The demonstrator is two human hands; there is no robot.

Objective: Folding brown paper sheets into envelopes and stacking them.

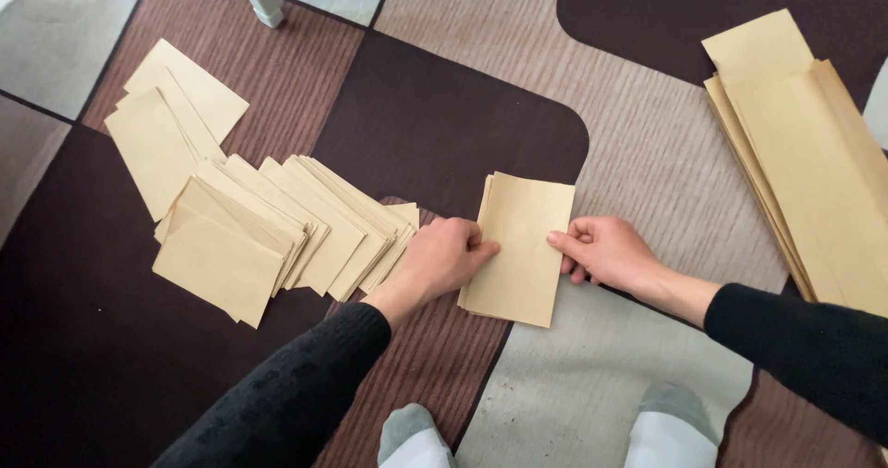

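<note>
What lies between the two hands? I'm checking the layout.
A small stack of tan envelopes lies between left hand and right hand, head view.

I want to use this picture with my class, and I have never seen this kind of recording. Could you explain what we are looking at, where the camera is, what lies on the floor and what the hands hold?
There is no machine here: a person works with two bare hands. The single picture comes from a camera worn on the person's head, looking down, so you see black sleeves and grey-and-white socked feet at the bottom edge.

The surface is a patterned carpet of brown, beige and grey patches. On the left lies a fanned-out spread of tan paper envelopes. On the right lies a stack of larger tan paper sheets.

In the middle is a small pile of tan folded paper pieces. The left hand presses its left edge and the right hand touches its right edge. The pile rests on the carpet; neither hand lifts it.
</note>
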